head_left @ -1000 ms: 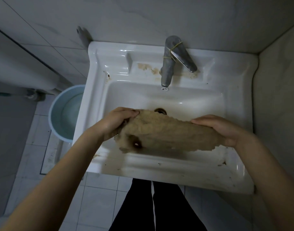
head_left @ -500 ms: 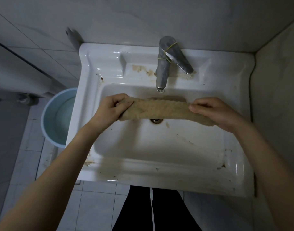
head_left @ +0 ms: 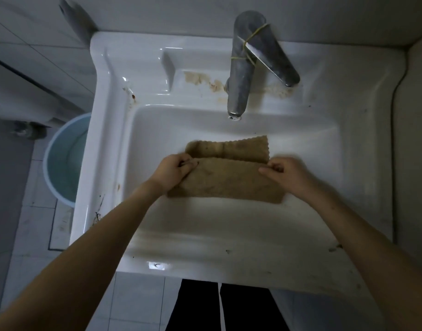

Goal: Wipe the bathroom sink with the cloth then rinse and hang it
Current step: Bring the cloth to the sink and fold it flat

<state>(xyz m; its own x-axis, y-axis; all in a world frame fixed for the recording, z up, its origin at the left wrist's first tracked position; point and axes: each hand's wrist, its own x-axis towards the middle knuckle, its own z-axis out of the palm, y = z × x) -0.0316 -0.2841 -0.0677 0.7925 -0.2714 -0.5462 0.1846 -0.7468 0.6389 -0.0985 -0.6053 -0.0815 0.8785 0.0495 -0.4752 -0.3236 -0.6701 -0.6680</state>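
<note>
A pale blue bucket [head_left: 66, 158] stands on the floor left of the sink [head_left: 104, 144]. Over the basin, your left hand [head_left: 174, 172] pinches the brown cloth [head_left: 225, 179] at its left end; the cloth spans between your hands, folded, and your right hand [head_left: 286, 174] pinches its right end, below the faucet [head_left: 241, 75].
</note>
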